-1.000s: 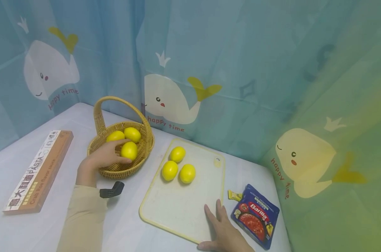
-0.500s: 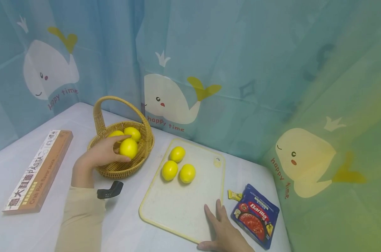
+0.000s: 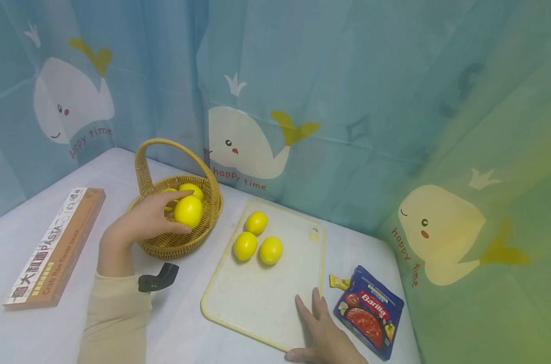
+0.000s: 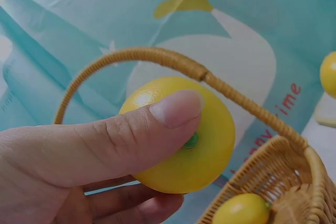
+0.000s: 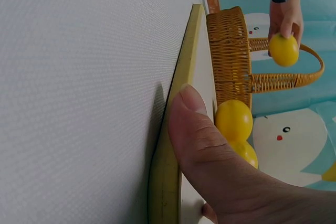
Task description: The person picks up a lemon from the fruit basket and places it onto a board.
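My left hand (image 3: 150, 217) grips a yellow lemon (image 3: 187, 212) between thumb and fingers, over the wicker basket (image 3: 179, 247). The left wrist view shows the thumb (image 4: 142, 135) lying across that lemon near its green stem end. Below it, another lemon (image 4: 241, 211) sits in the basket; the head view has two there, partly covered by the hand. With fingers spread, my right hand (image 3: 327, 333) rests on the near right corner of the white cutting board (image 3: 261, 298). Its thumb (image 5: 197, 124) lies at the board's pale yellow edge. Three lemons (image 3: 271, 251) are grouped on the board's far half.
A long pasta box (image 3: 58, 247) lies left of the basket. Right of the board are a blue Barilla sauce pouch (image 3: 371, 311) and a small yellow packet (image 3: 339, 282). The basket's tall handle (image 3: 175, 144) arches up behind my left hand. A whale-print curtain (image 3: 371, 101) borders the table.
The lemon in my left hand has risen a little above the basket, and the left wrist has shifted slightly left. My right hand and the lemons on the board have stayed put.
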### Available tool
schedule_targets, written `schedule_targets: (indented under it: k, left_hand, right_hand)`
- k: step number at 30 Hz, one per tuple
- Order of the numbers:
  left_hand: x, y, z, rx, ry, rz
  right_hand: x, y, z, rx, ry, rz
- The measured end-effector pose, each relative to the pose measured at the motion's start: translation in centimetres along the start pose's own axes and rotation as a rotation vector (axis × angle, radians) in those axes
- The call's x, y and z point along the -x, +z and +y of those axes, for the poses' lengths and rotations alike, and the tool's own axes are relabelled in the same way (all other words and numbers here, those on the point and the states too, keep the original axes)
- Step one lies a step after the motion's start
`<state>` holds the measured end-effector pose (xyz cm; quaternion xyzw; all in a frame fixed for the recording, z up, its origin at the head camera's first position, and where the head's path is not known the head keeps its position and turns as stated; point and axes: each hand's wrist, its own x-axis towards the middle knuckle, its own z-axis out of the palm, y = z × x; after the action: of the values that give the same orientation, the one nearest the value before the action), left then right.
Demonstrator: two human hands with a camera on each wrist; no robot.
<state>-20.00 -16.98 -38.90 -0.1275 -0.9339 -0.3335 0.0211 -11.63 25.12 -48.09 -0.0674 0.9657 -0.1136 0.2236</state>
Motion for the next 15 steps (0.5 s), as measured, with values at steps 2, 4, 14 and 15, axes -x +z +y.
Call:
schedule_targets:
  k: [2, 4, 14, 15]
  left_hand:
    - [0.2, -0.2, 0.4, -0.008, 0.007, 0.004]
    - [0.4, -0.4, 0.8, -0.015, 0.013, 0.005]
    - [1.0, -0.8, 2.5, -0.045, 0.067, 0.015]
    - [1.1, -0.8, 2.7, -0.048, 0.075, 0.017]
  right_hand:
    - [0.0, 0.0, 0.0, 0.000, -0.001, 0.001]
    - [0.0, 0.0, 0.0, -0.001, -0.002, 0.001]
    - [0.1, -0.1, -0.1, -0.004, -0.003, 0.000]
    - [0.1, -0.1, -0.1, -0.003, -0.004, 0.000]
